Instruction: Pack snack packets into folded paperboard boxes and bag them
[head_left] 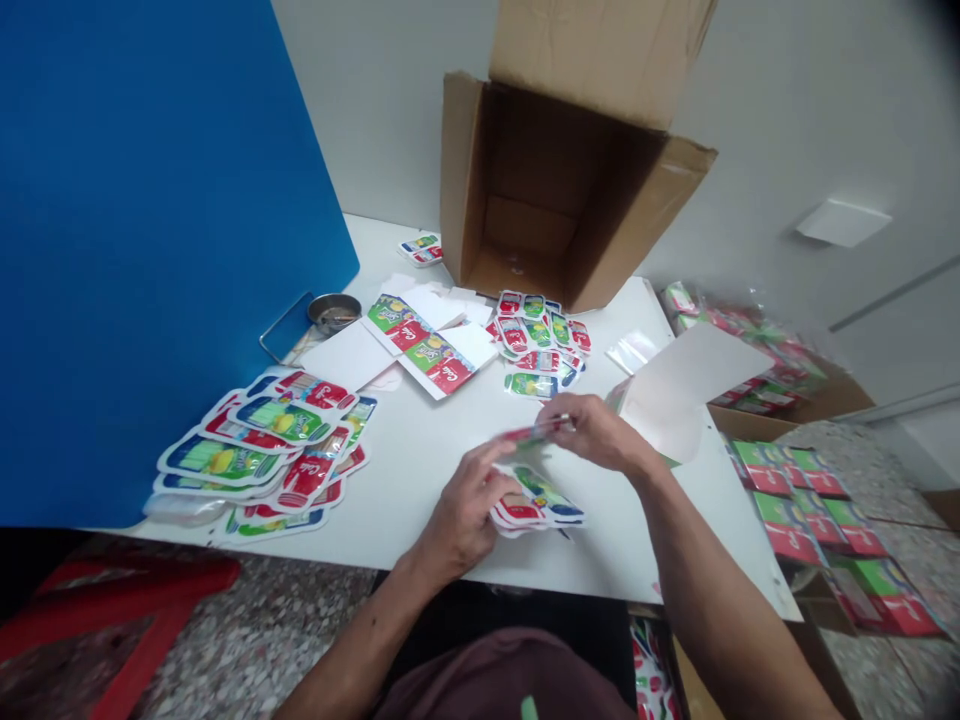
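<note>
My right hand (589, 428) pinches one end of a thin red-and-green printed packet (525, 434), blurred and seen nearly edge-on. The fingers of my left hand (469, 505) close at its other end. Just below, a small stack of bottle-shaped packets (544, 495) with red and green prints lies on the white table, touching or very near my left thumb. Farther back, a loose pile of similar packets (536, 335) lies before the open carton. A larger heap of bottle-shaped packets (262, 445) spreads along the table's left front edge.
An open cardboard carton (525, 230) stands on its side at the back. Flat printed cards (427, 345) and a metal bowl (334, 312) lie left of centre. An open white box (667, 390) stands right. Packed boxes (817, 510) sit beyond the table's right edge; a blue panel (165, 240) walls the left.
</note>
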